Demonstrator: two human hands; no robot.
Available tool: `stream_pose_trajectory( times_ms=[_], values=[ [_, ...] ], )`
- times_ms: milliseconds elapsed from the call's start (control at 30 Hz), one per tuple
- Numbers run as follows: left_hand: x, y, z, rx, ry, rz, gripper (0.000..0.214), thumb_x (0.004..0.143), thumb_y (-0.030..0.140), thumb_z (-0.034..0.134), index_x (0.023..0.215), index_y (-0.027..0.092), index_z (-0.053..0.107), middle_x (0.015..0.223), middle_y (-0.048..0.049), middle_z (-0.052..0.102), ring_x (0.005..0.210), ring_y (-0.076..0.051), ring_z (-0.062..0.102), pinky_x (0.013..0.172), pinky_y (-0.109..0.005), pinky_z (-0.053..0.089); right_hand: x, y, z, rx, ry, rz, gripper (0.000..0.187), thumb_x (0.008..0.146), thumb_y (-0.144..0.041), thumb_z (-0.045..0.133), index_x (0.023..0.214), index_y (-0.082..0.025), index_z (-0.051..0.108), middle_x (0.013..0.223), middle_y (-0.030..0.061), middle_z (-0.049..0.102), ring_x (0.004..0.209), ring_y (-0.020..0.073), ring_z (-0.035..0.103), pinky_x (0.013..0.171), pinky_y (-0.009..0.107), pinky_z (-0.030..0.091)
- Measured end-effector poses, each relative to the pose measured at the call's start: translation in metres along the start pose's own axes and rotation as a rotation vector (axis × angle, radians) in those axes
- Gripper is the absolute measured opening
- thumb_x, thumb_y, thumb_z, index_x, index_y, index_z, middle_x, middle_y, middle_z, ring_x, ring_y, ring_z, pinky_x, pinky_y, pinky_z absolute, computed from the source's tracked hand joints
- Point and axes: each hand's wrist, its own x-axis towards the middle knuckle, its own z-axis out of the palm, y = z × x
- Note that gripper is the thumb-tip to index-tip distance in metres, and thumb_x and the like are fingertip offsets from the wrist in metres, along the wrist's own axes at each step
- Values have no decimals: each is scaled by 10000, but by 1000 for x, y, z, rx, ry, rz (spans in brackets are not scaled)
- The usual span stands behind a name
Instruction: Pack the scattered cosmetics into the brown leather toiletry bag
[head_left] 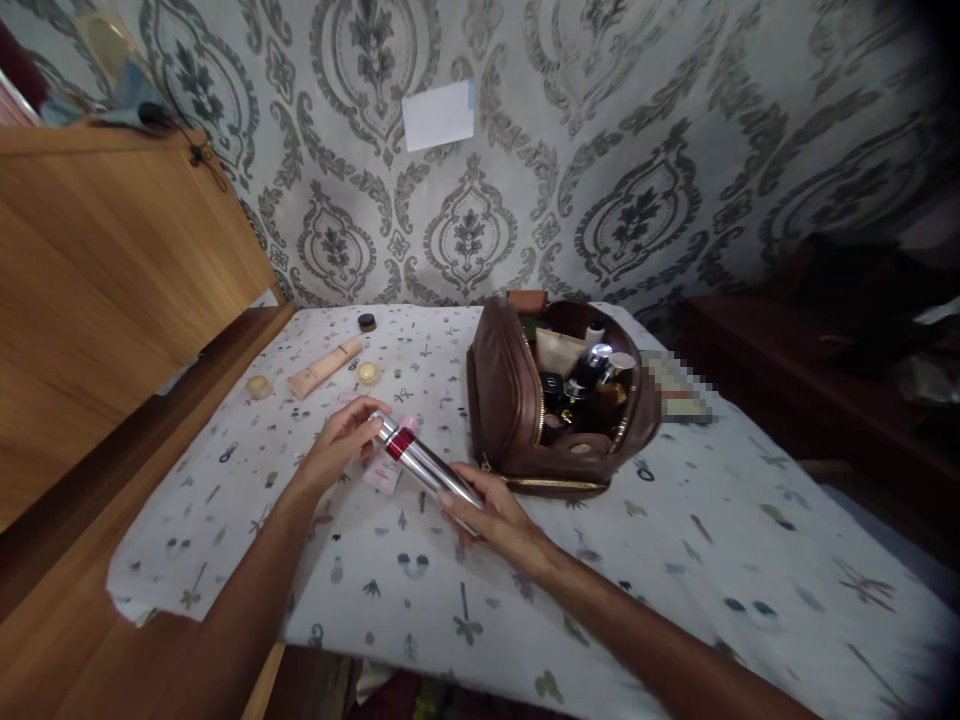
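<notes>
A slim silver bottle (pixel 431 465) with a red band near its top is held slanting above the cloth. My right hand (pixel 495 510) wraps round its lower end. At the upper end, the fingers of my left hand (pixel 345 440) close on the silver cap (pixel 383 425). Beneath the bottle lies a small pink-and-white packet (pixel 382 474), partly covered by it. Just to the right stands a brown leather cosmetic bag (pixel 502 380), unzipped, with several bottles and jars inside.
On the patterned cloth (pixel 465 620) at the left lie a beige tube (pixel 325 367), a small dark-lidded jar (pixel 367 322) and two small yellowish pots (pixel 368 373). A wooden panel (pixel 127 230) rises on the left. Behind is a papered wall (pixel 360 200). A blurred-out item (pixel 681 388) lies right of the bag.
</notes>
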Motion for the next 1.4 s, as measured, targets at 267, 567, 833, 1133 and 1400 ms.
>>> stream_pose_trajectory(
  times_ms=[267,567,833,1133,1400],
  values=[
    [0,-1,3,-11,-31,18,374,872,508,624,1093,206,621,814,4,554,610,-105,450,531,-210,362,0,0,2,-28,15,-28,551,737,-633,702,1008,-160,623,697,-38,516,506,80,459,463,214,393],
    [0,-2,2,-96,-57,91,328,804,447,721,973,173,659,893,-22,579,761,-139,529,657,-222,437,0,0,0,307,-49,158,571,677,-657,737,917,-152,622,628,-19,613,402,49,399,388,178,242],
    [1,-3,4,-298,-34,101,343,770,389,774,1012,172,664,911,-47,640,746,-150,596,649,-239,484,0,-3,1,577,-28,276,433,853,-597,596,940,-174,632,648,16,676,437,83,491,403,178,287],
    [1,0,1,-407,-18,119,332,770,349,789,1025,177,666,963,-57,671,764,-152,626,679,-264,516,-2,0,1,527,-192,151,489,760,-566,742,975,-137,650,767,58,703,515,98,583,414,181,314],
    [4,-5,1,-425,26,70,347,756,328,809,1031,174,664,924,-54,703,785,-149,645,737,-263,512,-2,2,7,317,-25,-51,546,715,-466,815,1167,-197,668,794,-16,606,552,62,504,437,172,358]
  ],
)
